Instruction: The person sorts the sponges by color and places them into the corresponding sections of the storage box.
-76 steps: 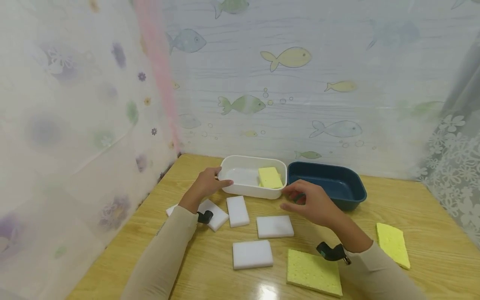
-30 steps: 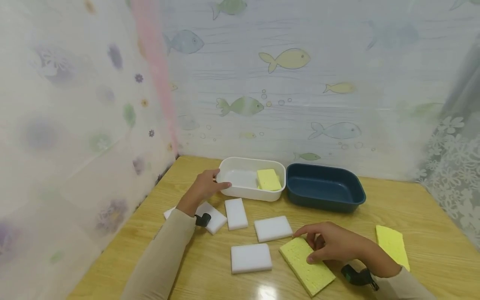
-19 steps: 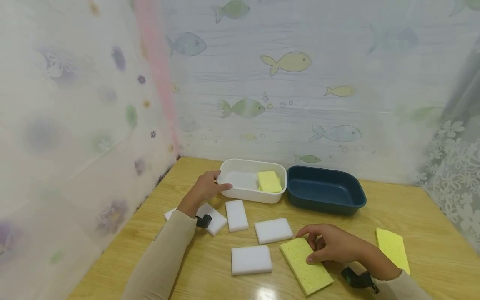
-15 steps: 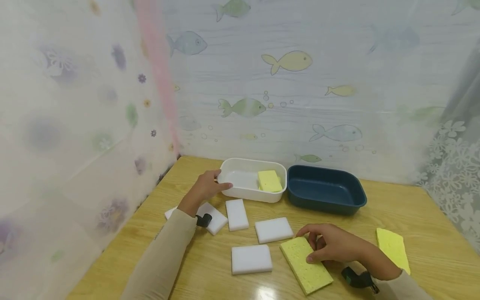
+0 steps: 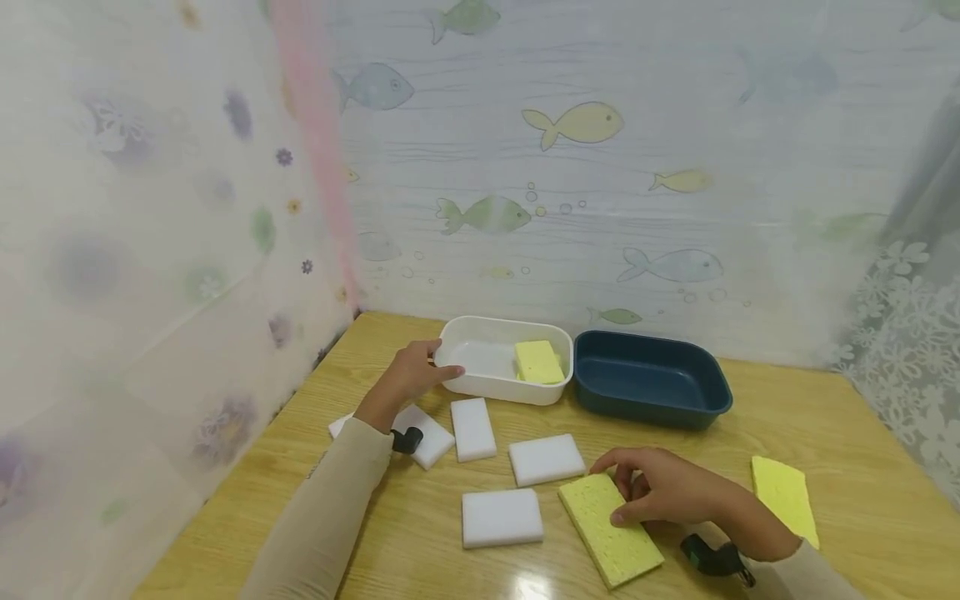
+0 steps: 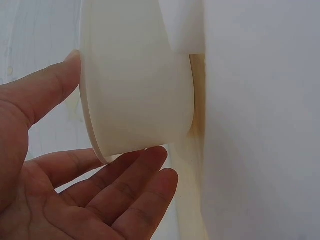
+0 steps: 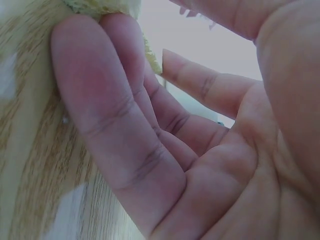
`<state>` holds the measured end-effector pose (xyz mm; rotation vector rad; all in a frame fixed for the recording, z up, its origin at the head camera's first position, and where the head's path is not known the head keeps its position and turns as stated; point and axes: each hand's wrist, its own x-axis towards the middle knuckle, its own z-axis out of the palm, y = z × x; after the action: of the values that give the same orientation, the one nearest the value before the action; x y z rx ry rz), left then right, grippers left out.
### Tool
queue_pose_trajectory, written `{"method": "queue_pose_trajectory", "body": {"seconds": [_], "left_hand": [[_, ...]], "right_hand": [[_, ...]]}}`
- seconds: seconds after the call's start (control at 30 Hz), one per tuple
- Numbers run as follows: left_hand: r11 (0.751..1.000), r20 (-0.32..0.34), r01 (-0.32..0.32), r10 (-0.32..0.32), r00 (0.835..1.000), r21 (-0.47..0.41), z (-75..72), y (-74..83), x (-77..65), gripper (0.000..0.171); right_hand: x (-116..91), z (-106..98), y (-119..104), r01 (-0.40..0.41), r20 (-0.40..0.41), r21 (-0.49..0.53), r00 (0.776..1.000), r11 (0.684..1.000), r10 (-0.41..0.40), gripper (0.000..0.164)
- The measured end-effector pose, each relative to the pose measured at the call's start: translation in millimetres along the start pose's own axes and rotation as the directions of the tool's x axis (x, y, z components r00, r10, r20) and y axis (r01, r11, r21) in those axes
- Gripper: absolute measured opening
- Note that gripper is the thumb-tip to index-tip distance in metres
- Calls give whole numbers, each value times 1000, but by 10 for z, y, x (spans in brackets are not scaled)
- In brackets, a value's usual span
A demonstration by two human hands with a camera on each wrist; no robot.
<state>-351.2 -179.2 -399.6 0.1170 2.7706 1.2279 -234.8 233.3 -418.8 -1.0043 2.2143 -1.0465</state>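
Observation:
A white rectangular container (image 5: 504, 388) stands at the back of the table with yellow sponge pieces (image 5: 538, 362) in its right half. My left hand (image 5: 411, 372) holds its left end; in the left wrist view the thumb is on the rim and the fingers (image 6: 145, 175) lie along the outer wall (image 6: 140, 100). At the front right, my right hand (image 5: 667, 492) grips a flat yellow sponge (image 5: 611, 533) by its edges, thumb on the near side and fingers at the far end. In the right wrist view curled fingers hide most of that sponge (image 7: 102, 6).
A dark blue container (image 5: 651, 408) stands right beside the white one. Several white sponges (image 5: 502, 518) lie in front, some partly behind my left forearm. Another yellow sponge (image 5: 786, 498) lies at the right, beyond the right wrist. A fish-patterned curtain (image 5: 570, 208) hangs behind the table.
My right hand has come from beside the containers down to the large yellow sponge and taken hold of it; the sponge has turned. The left hand stays at the white container.

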Motion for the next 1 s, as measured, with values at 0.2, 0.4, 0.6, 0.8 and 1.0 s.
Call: {"method": "queue_pose_trajectory", "body": {"seconds": [0.2, 0.4, 0.6, 0.8, 1.0], "left_hand": [[999, -7, -23, 23, 1000, 23, 15, 10, 20, 90], [1000, 1, -9, 9, 1000, 13, -2, 4, 6, 91], [1000, 20, 11, -12, 1000, 13, -11, -9, -8, 92], [1000, 13, 2, -2, 1000, 9, -20, 16, -13, 92], [1000, 6, -4, 4, 1000, 9, -1, 11, -20, 93]], "right_hand": [[-11, -2, 3, 0, -5, 7, 1000, 1000, 0, 48], [5, -5, -23, -6, -22, 3, 1000, 1000, 6, 50], [9, -11, -39, -13, -16, 16, 1000, 1000, 13, 50], [-42, -41, -51, -29, 67, 106, 997, 994, 22, 77], [-109, -48, -97, 17, 169, 148, 985, 989, -42, 105]]}}
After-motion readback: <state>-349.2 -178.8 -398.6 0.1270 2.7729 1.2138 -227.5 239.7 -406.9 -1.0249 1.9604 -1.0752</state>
